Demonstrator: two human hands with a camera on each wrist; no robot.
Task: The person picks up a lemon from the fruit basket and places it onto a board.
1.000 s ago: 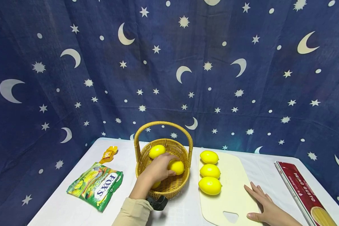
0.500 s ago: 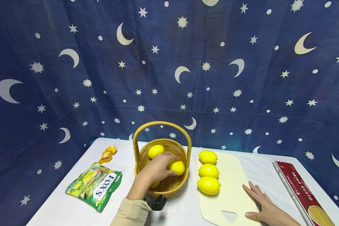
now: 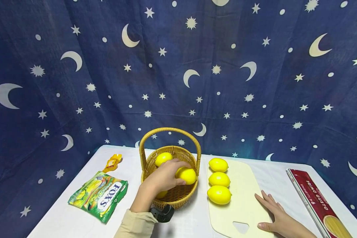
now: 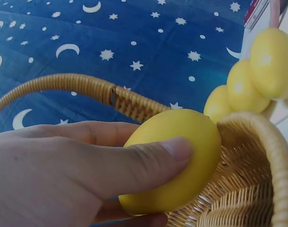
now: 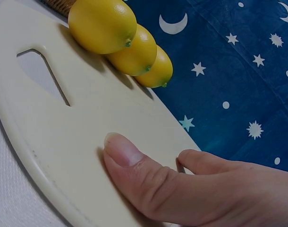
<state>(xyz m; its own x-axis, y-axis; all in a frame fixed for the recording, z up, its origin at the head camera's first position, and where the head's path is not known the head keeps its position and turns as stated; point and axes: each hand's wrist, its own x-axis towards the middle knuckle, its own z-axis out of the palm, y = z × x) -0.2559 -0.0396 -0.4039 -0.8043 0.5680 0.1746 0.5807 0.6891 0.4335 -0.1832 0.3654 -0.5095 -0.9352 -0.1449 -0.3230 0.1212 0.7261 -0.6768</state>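
My left hand (image 3: 166,177) reaches over the wicker basket (image 3: 178,197) and grips a lemon (image 4: 200,146), thumb on the near side and fingers behind. Two other lemons lie in the basket, one at the back (image 3: 163,158) and one mostly hidden under my wrist. On the cream cutting board (image 3: 247,198), three lemons (image 3: 219,195) line up along the left edge. My right hand (image 3: 278,216) rests on the board's right edge, fingers spread, with its thumb (image 5: 125,151) flat on the surface.
A green FOX'S candy bag (image 3: 99,196) lies left of the basket, with an orange wrapped sweet (image 3: 112,163) behind it. The red spaghetti pack (image 3: 318,201) sits at the far right. The basket's tall handle (image 3: 169,129) arches over its opening.
My left hand has raised the lemon slightly inside the basket. The right hand stays on the board. The whole head view has shifted a little.
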